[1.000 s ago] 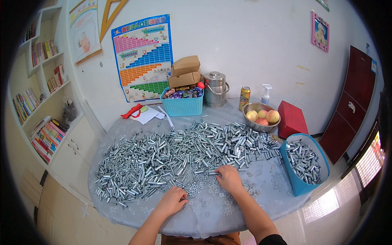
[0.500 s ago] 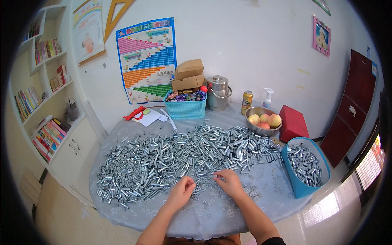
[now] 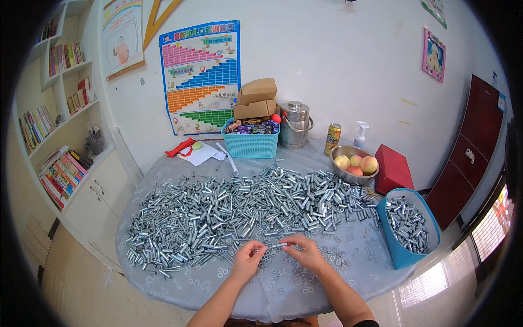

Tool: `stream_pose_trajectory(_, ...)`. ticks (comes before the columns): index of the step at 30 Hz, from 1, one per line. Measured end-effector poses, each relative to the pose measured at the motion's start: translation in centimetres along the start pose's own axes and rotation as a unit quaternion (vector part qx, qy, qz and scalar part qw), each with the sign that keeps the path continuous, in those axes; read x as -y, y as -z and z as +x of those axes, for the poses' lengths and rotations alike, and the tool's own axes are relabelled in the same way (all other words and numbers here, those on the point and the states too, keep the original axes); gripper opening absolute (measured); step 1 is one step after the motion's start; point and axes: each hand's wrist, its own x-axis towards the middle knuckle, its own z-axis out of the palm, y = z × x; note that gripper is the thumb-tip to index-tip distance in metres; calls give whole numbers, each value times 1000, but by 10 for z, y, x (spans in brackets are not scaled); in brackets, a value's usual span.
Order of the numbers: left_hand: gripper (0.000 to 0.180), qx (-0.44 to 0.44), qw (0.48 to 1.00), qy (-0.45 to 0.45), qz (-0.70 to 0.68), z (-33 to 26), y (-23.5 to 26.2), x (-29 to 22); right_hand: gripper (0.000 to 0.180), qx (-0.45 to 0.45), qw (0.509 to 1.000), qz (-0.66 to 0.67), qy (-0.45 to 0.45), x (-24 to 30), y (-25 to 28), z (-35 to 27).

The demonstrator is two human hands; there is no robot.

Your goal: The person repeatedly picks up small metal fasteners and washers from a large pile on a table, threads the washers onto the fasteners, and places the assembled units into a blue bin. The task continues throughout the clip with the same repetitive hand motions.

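1. One wide, rounded table under a grey patterned cloth [image 3: 190, 291] is standing before me, its near edge facing the person.
2. A broad heap of short silver metal tubes [image 3: 239, 201] is sprawling across its middle.
3. Toward the person's right, a blue open-topped bin [image 3: 407, 260] is holding many more silver pieces.
4. Farther back, a turquoise plastic basket [image 3: 250, 147] is carrying small wrapped items [image 3: 248, 128].
5. Off to the right, a red box [image 3: 393, 170] is sitting just beside a round steel bowl [image 3: 348, 175] of pale red-and-yellow fruit [image 3: 355, 164].
6. The person's bare right hand [image 3: 305, 255] is pinching a single silver tube [image 3: 279, 245] between thumb and fingers.
7. The bare left hand [image 3: 248, 261] is bringing thumb and forefinger close together by the tube's other end; whether they are gripping something thin, I cannot tell.
8. That single tube is pointing roughly sideways between both hands, at the heap's near edge.
9. Small flat silver rings [image 3: 339, 260] are lying scattered on the cloth around the hands.
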Motion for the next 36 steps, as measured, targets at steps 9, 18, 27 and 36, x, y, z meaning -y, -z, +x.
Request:
stream_pose_trajectory(9, 21, 47, 997, 47, -35, -4, -3, 0, 23, -14, 995, 83, -45, 2, -9, -4)
stream_pose_trajectory(18, 23, 134, 989, 18, -56, -7, -14, -6, 24, 66, 994, -41, 72, -2, -16, -3)
stream_pose_trajectory(27, 19, 131, 979, 68, -139, -7, -12, -7, 19, 17, 999, 9, -32, 2, -12, -6)
stream_pose_trajectory(36, 21, 64, 975, 82, -197, 0, -2, 2, 13, -71, 994, 57, -61, 0, -3, -2)
